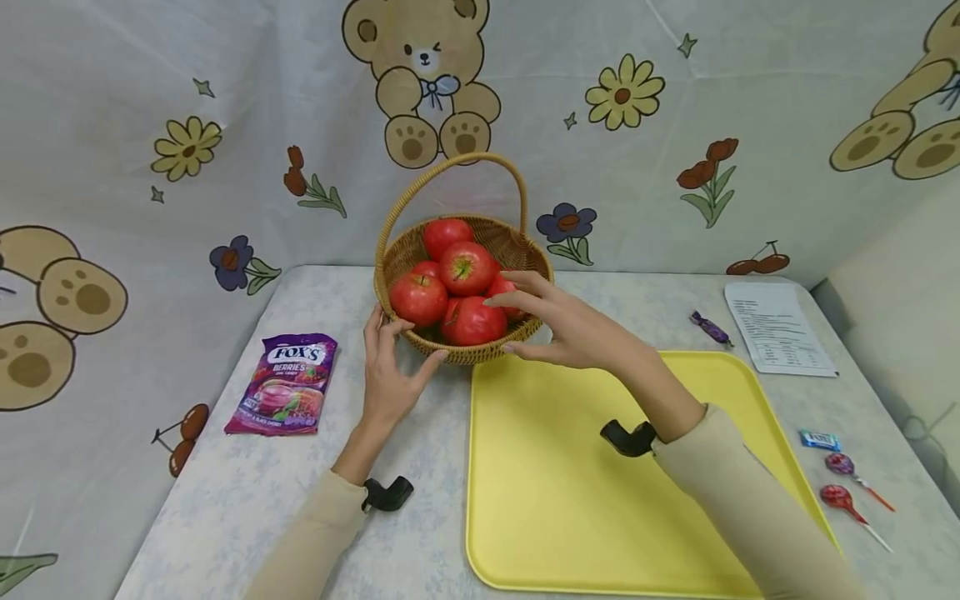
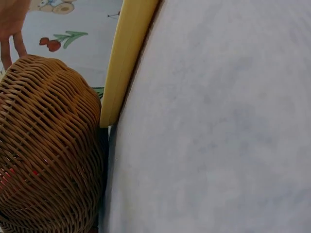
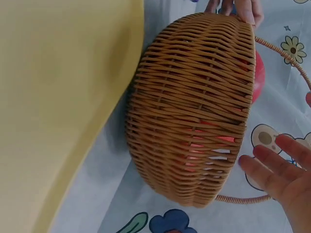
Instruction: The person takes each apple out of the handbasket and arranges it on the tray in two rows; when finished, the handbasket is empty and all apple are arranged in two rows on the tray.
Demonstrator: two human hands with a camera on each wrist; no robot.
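Observation:
A woven wicker basket with a tall arched handle stands against the back wall, heaped with several red apples. At its left front, my left hand touches the rim with its fingertips, thumb spread toward the front wall. My right hand reaches over the right rim, fingers apart and lightly bent beside the nearest apples. In the right wrist view, the fingers of that hand hold nothing and stand just off the rim. The basket's woven side fills the left of the left wrist view.
A yellow tray lies in front of the basket, under my right forearm. Left of the basket is a purple candy bag. To the right lie a purple-wrapped candy, a printed sheet, a blue-wrapped candy and two lollipops.

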